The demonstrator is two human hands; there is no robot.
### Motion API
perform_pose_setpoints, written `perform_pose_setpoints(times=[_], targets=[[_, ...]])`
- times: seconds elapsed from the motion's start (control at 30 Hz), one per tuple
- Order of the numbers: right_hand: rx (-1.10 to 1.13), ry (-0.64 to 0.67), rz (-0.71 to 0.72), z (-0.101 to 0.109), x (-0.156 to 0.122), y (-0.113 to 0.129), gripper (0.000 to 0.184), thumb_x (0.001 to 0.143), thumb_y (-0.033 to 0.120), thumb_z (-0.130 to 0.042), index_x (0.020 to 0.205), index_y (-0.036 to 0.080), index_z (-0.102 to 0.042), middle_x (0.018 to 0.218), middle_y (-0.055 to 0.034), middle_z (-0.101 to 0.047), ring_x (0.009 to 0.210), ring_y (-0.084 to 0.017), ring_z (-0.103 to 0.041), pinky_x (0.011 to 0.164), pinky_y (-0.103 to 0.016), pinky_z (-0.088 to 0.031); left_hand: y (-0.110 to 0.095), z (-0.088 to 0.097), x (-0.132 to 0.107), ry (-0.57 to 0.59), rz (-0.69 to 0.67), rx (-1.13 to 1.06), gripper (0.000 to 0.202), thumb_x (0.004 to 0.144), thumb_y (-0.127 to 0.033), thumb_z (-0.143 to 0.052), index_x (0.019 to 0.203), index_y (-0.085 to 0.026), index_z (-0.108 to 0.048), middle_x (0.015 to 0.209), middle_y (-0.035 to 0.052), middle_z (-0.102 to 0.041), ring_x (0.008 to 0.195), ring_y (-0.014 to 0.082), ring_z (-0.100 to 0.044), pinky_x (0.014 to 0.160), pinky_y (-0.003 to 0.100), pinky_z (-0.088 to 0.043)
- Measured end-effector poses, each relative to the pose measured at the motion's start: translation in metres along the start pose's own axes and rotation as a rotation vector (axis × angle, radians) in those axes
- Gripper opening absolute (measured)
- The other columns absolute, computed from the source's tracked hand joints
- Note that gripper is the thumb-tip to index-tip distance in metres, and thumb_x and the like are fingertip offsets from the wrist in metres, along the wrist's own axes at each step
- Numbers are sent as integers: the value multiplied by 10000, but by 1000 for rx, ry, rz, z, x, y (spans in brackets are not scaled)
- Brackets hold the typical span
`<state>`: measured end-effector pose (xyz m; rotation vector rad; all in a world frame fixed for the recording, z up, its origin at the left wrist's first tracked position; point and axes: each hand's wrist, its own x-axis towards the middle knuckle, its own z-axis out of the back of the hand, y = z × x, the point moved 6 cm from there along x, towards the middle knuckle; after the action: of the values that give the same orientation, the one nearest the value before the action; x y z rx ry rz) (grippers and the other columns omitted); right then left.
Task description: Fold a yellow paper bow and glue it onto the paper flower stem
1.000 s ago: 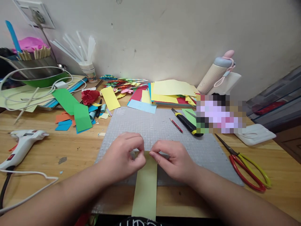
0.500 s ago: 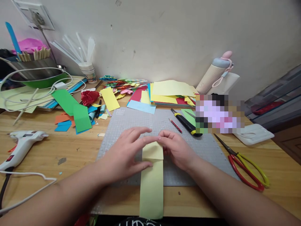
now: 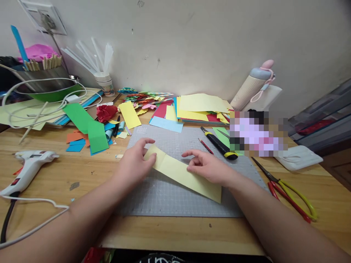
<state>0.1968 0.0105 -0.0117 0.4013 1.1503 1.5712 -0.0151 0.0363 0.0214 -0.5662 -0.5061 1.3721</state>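
A long pale yellow paper strip (image 3: pixel 181 173) lies slanted across the grey cutting mat (image 3: pixel 170 197), its left end folded over. My left hand (image 3: pixel 135 162) pinches that folded left end between thumb and fingers. My right hand (image 3: pixel 210 168) rests on the strip's middle and right part, with its fingers loosely curled and pressing the paper down.
A black and yellow utility knife (image 3: pixel 218 143) and a red pencil (image 3: pixel 205 146) lie on the mat's far right. Red and yellow scissors (image 3: pixel 287 195) sit to the right, a white glue gun (image 3: pixel 26 170) with its cord to the left. Coloured paper piles (image 3: pixel 197 107) line the wall.
The strip lay lengthwise toward me with both hands folding its far end. It has since been turned to lie slanted across the mat, left hand on its folded end.
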Motion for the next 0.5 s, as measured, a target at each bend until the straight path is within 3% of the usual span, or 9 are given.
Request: perform_pose_setpoints(times=[0.07, 0.17, 0.23, 0.33, 0.5], targets=[[-91, -11, 20, 10, 1, -1, 317, 837, 230, -537, 1154, 221, -539, 708, 21, -570, 658, -155, -524, 595, -283, -381, -2, -4, 3, 16, -97, 197, 434, 808, -271, -538, 1239, -248, -493, 910, 28, -641, 829, 235, -608, 722, 367, -478], [-219, -24, 82, 15, 0, 4, 262, 850, 193, -519, 1087, 255, -612, 825, -1, -620, 778, -171, -547, 691, -304, -378, -14, -11, 0, -8, -387, 393, 491, 795, -161, -536, 1282, -214, -496, 1152, 87, -550, 1071, 267, -513, 912, 404, -422], [-278, -32, 99, 16, -1, 6, 253, 858, 177, -502, 1059, 265, -627, 899, -6, -639, 840, -177, -552, 744, -313, -373, -18, -21, -4, 99, -516, 418, 409, 834, -110, -460, 1212, -229, -561, 1115, 70, -557, 1057, 239, -508, 909, 373, -418], [-334, -53, 66, 19, -1, 3, 232, 859, 201, -500, 1055, 264, -606, 864, -4, -644, 784, -179, -556, 685, -309, -369, -18, -31, -8, 261, -558, 417, 366, 888, -107, -361, 1105, -250, -619, 1005, 43, -581, 962, 207, -535, 837, 331, -432], [-363, -86, 0, 28, -6, -5, 136, 838, 205, -498, 950, 250, -562, 714, 18, -607, 665, -172, -529, 576, -284, -321, -20, -33, -10, 266, -556, 453, 367, 922, -146, -341, 1175, -263, -579, 1019, 48, -579, 965, 216, -520, 842, 340, -414]])
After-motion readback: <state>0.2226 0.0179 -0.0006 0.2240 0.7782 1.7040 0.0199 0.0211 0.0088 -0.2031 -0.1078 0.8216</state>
